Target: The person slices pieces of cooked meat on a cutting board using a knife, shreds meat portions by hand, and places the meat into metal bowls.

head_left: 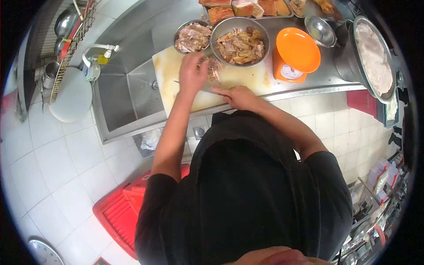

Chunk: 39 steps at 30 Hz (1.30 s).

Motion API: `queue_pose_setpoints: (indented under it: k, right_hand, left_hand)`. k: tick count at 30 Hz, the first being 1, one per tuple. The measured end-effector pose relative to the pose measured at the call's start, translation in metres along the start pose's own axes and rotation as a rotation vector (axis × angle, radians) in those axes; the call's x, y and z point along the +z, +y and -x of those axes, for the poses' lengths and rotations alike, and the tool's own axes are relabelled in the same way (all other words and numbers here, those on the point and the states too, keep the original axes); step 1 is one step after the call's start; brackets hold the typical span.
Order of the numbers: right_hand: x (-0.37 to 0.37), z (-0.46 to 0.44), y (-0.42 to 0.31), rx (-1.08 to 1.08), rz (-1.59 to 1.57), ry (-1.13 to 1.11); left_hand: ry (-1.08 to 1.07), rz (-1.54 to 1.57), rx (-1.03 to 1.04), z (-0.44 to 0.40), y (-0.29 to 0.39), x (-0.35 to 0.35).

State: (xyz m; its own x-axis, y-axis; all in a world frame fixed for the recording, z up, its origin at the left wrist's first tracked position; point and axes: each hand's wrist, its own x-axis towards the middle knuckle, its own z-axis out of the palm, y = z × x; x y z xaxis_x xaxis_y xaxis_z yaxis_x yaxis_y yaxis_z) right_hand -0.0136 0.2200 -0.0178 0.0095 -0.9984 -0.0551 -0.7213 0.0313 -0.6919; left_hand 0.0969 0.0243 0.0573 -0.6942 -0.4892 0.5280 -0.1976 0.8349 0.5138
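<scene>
My right hand point(240, 97) is closed around the handle of a knife point(207, 88), its forefinger stretched along it. The blade lies low over the white cutting board point(170, 73), pointing left, and part of it passes behind my left wrist. My left hand point(193, 73) hovers over the board with its fingers curled; what they hold, if anything, is hidden. Right beside it lies a small pile of shredded meat point(214, 69). Behind the board, a smaller metal bowl of pale meat pieces point(193, 37) stands next to a larger metal bowl of browner chopped meat point(240, 46).
To the left is a steel sink point(128, 95) with a white tap point(104, 47). An orange kitchen scale point(297, 53) stands right of the bowls. Roasted meat slabs point(247, 9) lie at the back. A large pot point(373, 59) is at the far right, near a small metal bowl point(320, 31).
</scene>
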Motion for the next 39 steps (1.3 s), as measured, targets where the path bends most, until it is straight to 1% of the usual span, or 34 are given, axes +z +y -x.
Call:
queue_pose_setpoints:
  k: [1, 4, 6, 7, 10, 13, 17, 19, 21, 22, 24, 27, 28, 30, 31, 34, 35, 38, 39]
  right_hand:
    - [0.000, 0.000, 0.002, -0.003, 0.005, -0.020]
    - [-0.006, -0.004, 0.004, -0.001, 0.021, -0.093]
    - [-0.011, -0.007, 0.004, 0.024, 0.019, -0.172]
    - [-0.010, -0.007, 0.007, 0.019, 0.022, -0.172]
    - [-0.011, -0.009, 0.011, 0.009, 0.020, -0.190]
    - [-0.015, -0.010, 0.014, 0.004, 0.010, -0.215]
    - [-0.012, -0.014, 0.016, -0.009, 0.022, -0.218]
    - [-0.008, -0.016, 0.020, -0.033, 0.012, -0.202]
    - [-0.006, -0.016, 0.021, -0.072, -0.013, -0.161]
    - [-0.007, -0.016, 0.020, -0.046, -0.003, -0.186]
    - [-0.014, -0.018, 0.017, 0.002, 0.023, -0.242]
    - [-0.033, -0.015, 0.004, 0.078, -0.071, -0.243]
    - [-0.023, -0.017, 0.009, 0.076, -0.160, -0.200]
    - [0.001, -0.018, 0.024, 0.077, -0.339, -0.114]
    - [0.000, -0.015, 0.023, 0.048, -0.397, -0.079]
    - [0.009, -0.017, 0.018, 0.066, -0.445, -0.023]
    - [0.007, -0.016, 0.015, 0.094, -0.369, -0.031]
    - [0.016, -0.023, 0.012, 0.055, -0.317, 0.034]
    - [0.012, -0.026, 0.005, 0.119, -0.277, -0.006]
  left_hand:
    - [-0.038, 0.019, 0.061, -0.013, 0.006, 0.018]
    - [-0.194, 0.041, 0.102, -0.045, 0.016, 0.065]
    - [-0.292, 0.039, 0.040, -0.058, 0.017, 0.092]
    - [-0.340, 0.039, 0.007, -0.062, 0.016, 0.105]
    - [-0.435, -0.081, 0.035, -0.071, 0.006, 0.134]
    - [-0.439, -0.166, 0.117, -0.070, 0.000, 0.148]
    - [-0.452, -0.125, 0.002, -0.066, -0.003, 0.154]
    - [-0.439, -0.048, -0.058, -0.063, 0.000, 0.151]
    - [-0.363, -0.025, -0.077, -0.063, 0.003, 0.143]
    - [-0.325, -0.014, -0.091, -0.062, 0.007, 0.136]
    - [-0.282, 0.030, -0.237, -0.061, 0.012, 0.112]
    - [-0.180, 0.182, -0.417, -0.036, 0.006, 0.066]
    - [-0.139, 0.246, -0.468, -0.024, 0.001, 0.048]
    - [-0.057, 0.352, -0.495, 0.008, -0.007, 0.016]
    - [-0.011, 0.405, -0.508, 0.025, -0.014, 0.003]
    - [-0.188, 0.061, -0.571, 0.079, -0.035, -0.037]
    - [-0.218, 0.028, -0.616, 0.094, -0.037, -0.043]
    - [-0.270, 0.036, -0.443, 0.152, -0.085, -0.031]
    - [-0.318, 0.109, -0.541, 0.161, -0.093, -0.025]
